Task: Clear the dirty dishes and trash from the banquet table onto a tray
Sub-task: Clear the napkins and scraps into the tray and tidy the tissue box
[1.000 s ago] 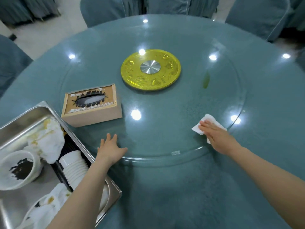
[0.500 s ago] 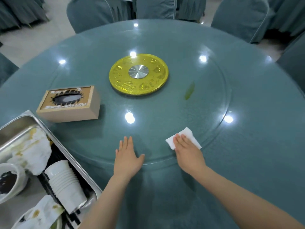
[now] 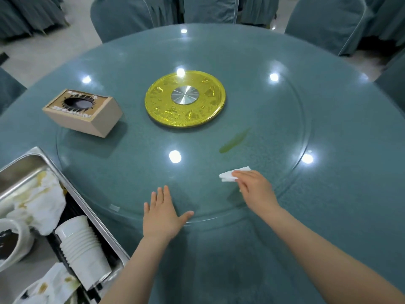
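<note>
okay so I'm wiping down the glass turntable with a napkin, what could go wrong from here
1. The left hand lies flat on the glass turntable; if it turns, the tissue box on it travels too.
2. The napkin under the right hand is small, so it may only smear the green streak.
3. The tray sits close to the turntable's edge and could get bumped.

Left of the left hand point(image 3: 161, 216), tray point(image 3: 92, 212) and bowl point(image 3: 13, 242) run off frame; right hand point(image 3: 255, 189) covers part of the napkin point(image 3: 228, 175).
</note>
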The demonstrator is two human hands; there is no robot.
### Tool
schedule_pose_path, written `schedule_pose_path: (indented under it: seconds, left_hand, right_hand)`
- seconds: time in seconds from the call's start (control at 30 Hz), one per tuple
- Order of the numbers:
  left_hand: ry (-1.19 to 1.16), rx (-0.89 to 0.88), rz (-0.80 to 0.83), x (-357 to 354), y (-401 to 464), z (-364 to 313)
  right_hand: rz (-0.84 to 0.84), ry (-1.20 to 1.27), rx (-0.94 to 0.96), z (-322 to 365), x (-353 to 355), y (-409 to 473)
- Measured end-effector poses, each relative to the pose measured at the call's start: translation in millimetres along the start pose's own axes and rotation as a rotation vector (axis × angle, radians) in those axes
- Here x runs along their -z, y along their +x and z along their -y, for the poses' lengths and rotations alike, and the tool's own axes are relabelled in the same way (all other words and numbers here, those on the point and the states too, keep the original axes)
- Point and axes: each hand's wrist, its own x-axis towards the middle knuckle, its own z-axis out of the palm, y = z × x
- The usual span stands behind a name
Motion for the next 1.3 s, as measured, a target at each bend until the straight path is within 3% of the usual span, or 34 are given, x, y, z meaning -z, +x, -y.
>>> schedule_pose_path:
  seconds: [0.17,0.33,0.5,0.6,0.8,0.97,1.3]
  left_hand:
    - [0.059,0.088,0.052,2,5,-2]
    - [0.162,0.125,0.059,18,20,26]
    - [0.219,0.108,0.084,29,39,60]
    - [0.213,0.090,0.077,34,50,80]
    - [0.237,0.061,0.090,41,64,103]
    - [0.267,0.060,0.111,45,69,104]
    - [0.341,0.054,0.123,49,73,114]
  right_hand:
    - [-0.106,-0.072,-0.120,-21,15,34]
    - [-0.031,-0.105,-0.088,-29,12,60]
    - [0.150,-0.208,-0.048,-19,-17,48]
    - [0.184,-0.134,0.004,-20,-27,38]
    - [0.150,-0.025,-0.081,-13,-46,104]
    - [0.088,-0.097,-0.174,5,-68,158]
    - [0.120,0.071,-0.040,31,-67,35]
